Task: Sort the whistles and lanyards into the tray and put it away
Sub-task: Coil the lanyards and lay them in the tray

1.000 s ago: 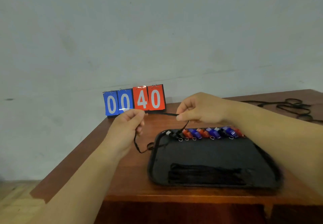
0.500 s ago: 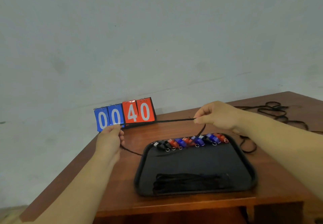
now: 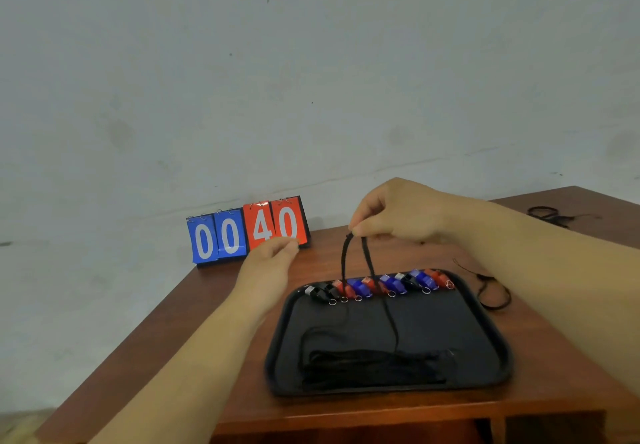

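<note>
A reddish-brown wooden table (image 3: pixel 214 322) stands against a pale, scuffed wall, and on it I see the black tray (image 3: pixel 485 319). Above the tray's far half hangs a black lanyard (image 3: pixel 367 260), folded over so two strands drop from one point and trail into the tray. My right hand (image 3: pixel 405 211) pinches that fold between thumb and forefinger, the other fingers curled. Along the tray's far edge lies a row of whistles (image 3: pixel 391 284) in black, red and blue, each with a small metal ring. A bundle of black lanyards (image 3: pixel 374 367) lies along the tray's near edge. My left hand (image 3: pixel 270 263) hovers just left of the tray's far corner, fingers drawn together; I cannot tell if it pinches anything. Behind that corner stands a flip scoreboard (image 3: pixel 247 232) reading 00 40. A loose cord (image 3: pixel 491 291) lies just right of the tray.

Half a second ago the lanyard ran taut between both hands; now it hangs doubled from the right one alone.
</note>
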